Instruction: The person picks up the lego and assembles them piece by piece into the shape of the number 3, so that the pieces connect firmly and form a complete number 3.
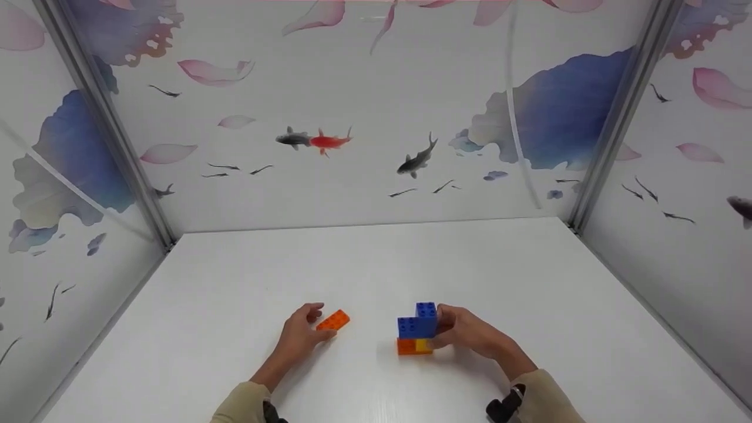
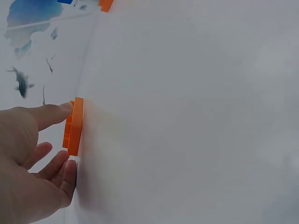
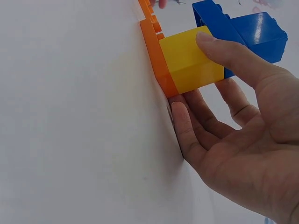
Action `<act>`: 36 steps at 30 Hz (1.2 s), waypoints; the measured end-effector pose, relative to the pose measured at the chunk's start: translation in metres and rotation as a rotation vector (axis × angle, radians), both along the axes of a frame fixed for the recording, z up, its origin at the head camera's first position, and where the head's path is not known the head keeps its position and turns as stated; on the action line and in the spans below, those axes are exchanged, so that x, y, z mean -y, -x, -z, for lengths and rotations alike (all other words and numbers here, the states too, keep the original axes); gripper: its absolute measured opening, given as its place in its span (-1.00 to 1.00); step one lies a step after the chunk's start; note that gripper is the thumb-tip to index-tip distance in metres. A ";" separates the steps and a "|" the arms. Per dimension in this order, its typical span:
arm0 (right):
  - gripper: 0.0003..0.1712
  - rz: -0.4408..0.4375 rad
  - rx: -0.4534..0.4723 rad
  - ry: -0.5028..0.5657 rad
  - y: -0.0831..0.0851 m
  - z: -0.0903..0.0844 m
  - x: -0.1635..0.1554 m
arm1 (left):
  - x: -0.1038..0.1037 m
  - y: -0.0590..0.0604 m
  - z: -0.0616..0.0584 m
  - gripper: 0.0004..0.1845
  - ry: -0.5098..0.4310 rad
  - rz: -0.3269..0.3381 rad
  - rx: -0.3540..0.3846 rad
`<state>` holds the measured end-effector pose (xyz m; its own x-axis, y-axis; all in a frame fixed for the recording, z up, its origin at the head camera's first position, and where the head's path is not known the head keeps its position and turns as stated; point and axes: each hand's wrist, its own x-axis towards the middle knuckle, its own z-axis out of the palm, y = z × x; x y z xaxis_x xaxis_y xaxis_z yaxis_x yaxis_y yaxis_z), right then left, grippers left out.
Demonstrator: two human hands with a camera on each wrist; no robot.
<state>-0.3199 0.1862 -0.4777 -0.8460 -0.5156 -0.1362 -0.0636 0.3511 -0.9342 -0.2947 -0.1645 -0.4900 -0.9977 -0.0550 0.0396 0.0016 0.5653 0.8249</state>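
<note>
Head view: left hand (image 1: 299, 335) rests on the white bench (image 1: 235, 282) with relaxed fingers touching a flat orange brick (image 1: 333, 320), and just beside it the right hand (image 1: 470, 332) steadies a block stack (image 1: 416, 329), blue on top of orange and yellow, near the front middle. Left wrist view: thumb and fingers (image 2: 55, 114) spread loosely at the brick's (image 2: 74, 126) edge, probably just touching, no real grip. Right wrist view: thumb on the yellow block (image 3: 191, 60), fingers (image 3: 187, 130) curled round the stack's base against the bench, blue block (image 3: 243, 32) behind.
</note>
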 end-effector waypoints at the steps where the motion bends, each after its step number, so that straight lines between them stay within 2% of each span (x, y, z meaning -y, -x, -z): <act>1: -0.57 0.005 -0.003 -0.006 0.000 -0.001 0.000 | -0.001 0.001 0.000 -0.35 -0.003 0.002 0.003; 5: -0.55 0.026 -0.029 -0.034 0.000 -0.002 0.001 | -0.004 0.003 0.000 -0.32 0.005 0.016 0.002; 10: -0.56 0.031 -0.030 -0.045 0.001 0.000 0.002 | -0.007 0.005 0.001 -0.35 0.033 0.000 -0.006; 15: -0.62 0.019 -0.025 -0.034 0.001 0.002 0.002 | -0.006 0.005 0.004 -0.42 0.048 -0.011 -0.032; 21: -0.61 -0.003 -0.027 -0.003 0.000 0.001 0.001 | -0.007 0.005 0.002 -0.44 0.026 -0.029 -0.027; 27: -0.65 0.015 -0.021 -0.007 -0.002 0.001 0.002 | -0.011 0.003 -0.008 -0.48 -0.030 -0.031 -0.033; 36: -0.64 0.017 -0.007 0.001 -0.002 0.002 0.002 | -0.021 -0.002 -0.027 -0.55 -0.041 0.021 -0.078</act>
